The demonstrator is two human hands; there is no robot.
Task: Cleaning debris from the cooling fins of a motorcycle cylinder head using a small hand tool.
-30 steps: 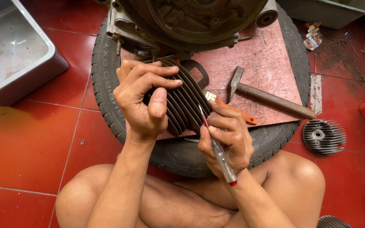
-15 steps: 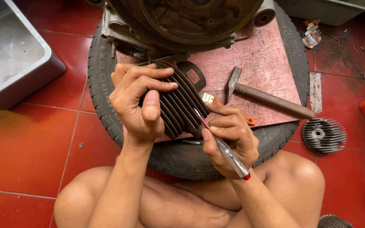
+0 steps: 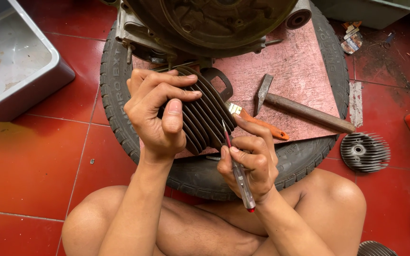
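Your left hand (image 3: 160, 116) grips the finned cylinder (image 3: 205, 114), fingers curled over its top edge and thumb pressed against the fins, holding it tilted above the tyre (image 3: 119, 95). Your right hand (image 3: 250, 163) is closed around a screwdriver (image 3: 237, 173) like a pen, its clear handle running down past your wrist and its tip touching the fins at the cylinder's lower right edge. The two hands are close together, just beside each other over your crossed legs. Under the cylinder a reddish board (image 3: 295, 71) lies on the tyre, with a hammer (image 3: 300, 106) and an orange-handled brush (image 3: 262, 125) on it. An engine case (image 3: 205, 23) rests at the tyre's far side. A grey tub (image 3: 15, 71) sits on the red tiles to your left, and a finned head (image 3: 365, 151) lies to your right.
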